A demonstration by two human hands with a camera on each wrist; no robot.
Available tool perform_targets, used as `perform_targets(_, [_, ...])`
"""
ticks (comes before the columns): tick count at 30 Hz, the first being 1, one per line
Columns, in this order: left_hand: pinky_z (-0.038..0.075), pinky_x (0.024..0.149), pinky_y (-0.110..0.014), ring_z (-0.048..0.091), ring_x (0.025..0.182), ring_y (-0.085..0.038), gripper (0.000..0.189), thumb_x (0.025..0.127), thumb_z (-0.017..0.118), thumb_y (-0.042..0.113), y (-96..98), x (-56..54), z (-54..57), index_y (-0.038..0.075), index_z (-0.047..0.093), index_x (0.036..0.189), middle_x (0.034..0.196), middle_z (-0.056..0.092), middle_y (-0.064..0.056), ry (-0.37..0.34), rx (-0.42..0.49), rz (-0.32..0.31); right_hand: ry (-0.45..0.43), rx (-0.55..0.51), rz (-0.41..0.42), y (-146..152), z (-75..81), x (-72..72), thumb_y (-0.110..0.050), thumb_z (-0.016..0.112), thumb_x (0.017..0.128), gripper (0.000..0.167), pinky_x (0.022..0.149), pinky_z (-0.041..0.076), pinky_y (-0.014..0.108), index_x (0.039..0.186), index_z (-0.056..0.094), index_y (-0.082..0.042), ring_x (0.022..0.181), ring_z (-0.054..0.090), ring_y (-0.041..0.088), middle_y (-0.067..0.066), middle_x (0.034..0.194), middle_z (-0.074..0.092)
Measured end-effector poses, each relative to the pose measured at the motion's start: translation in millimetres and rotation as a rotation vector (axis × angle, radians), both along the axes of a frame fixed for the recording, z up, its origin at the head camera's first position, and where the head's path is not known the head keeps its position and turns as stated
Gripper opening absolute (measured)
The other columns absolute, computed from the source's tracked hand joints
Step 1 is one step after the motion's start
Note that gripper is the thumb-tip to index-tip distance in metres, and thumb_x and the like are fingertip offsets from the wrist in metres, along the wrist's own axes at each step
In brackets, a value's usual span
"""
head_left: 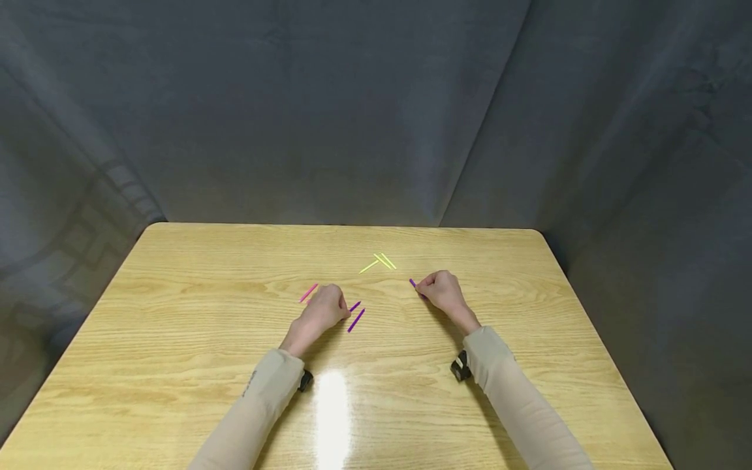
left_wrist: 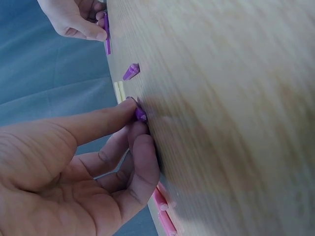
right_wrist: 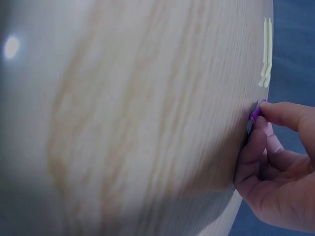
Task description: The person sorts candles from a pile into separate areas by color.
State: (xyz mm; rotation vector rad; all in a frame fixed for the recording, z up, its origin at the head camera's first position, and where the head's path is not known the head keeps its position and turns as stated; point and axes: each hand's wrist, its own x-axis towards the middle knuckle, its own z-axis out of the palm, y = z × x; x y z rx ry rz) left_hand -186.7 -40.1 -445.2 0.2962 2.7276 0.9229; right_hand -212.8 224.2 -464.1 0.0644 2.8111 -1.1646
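Observation:
My left hand (head_left: 320, 308) pinches a short purple stick (left_wrist: 141, 115) between thumb and fingertips, low at the tabletop. Next to it a second purple stick (head_left: 356, 320) lies slanted on the wood. On the right side my right hand (head_left: 443, 292) grips another purple stick (head_left: 413, 282) by thumb and finger; its far end pokes out past the fingertips. In the right wrist view the fingers partly cover this purple stick (right_wrist: 256, 114). A pink stick (head_left: 308, 292) lies just beyond the left hand, and the left wrist view shows two pink pieces (left_wrist: 167, 223) there.
Several yellow sticks (head_left: 386, 261) lie farther back between the hands, two side by side and one slanting off to the left. The wooden table (head_left: 194, 274) ends at a rounded back edge, with grey curtains (head_left: 329, 117) behind and at both sides.

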Motion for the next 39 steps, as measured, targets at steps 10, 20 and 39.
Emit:
perform_targets(10, [0.043, 0.051, -0.026, 0.051, 0.055, -0.014, 0.024, 0.078, 0.072, -0.003, 0.1, 2.9, 2.9, 0.007, 0.060, 0.059, 0.060, 0.057, -0.001, -0.005, 0.030, -0.008, 0.003, -0.004, 0.006, 0, 1.3, 1.0, -0.007, 0.066, 0.088, 0.020, 0.046, 0.030, 0.022, 0.070, 0.072, -0.001, 0.044, 0.038, 0.009, 0.007, 0.070, 0.069])
perform_targets(20, [0.041, 0.052, -0.024, 0.049, 0.055, -0.013, 0.021, 0.079, 0.073, -0.002, 4.4, 0.1, -1.4, 0.004, 0.061, 0.062, 0.060, 0.056, -0.001, -0.014, -0.001, -0.007, 0.007, -0.020, -0.015, 2, -0.3, 3.2, -0.009, 0.067, 0.088, 0.014, 0.053, 0.040, 0.025, 0.080, 0.072, 0.001, 0.055, 0.052, 0.013, 0.010, 0.075, 0.069])
perform_targets(39, [0.035, 0.046, -0.021, 0.042, 0.051, -0.010, 0.028, 0.077, 0.062, -0.009, 16.1, -7.0, 0.1, 0.009, 0.056, 0.057, 0.056, 0.049, 0.003, 0.075, -0.038, -0.109, 0.059, -0.027, -0.032, 0, -5.3, 5.4, -0.007, 0.063, 0.088, 0.010, 0.053, 0.039, 0.024, 0.087, 0.066, 0.002, 0.059, 0.049, 0.014, 0.009, 0.077, 0.065])
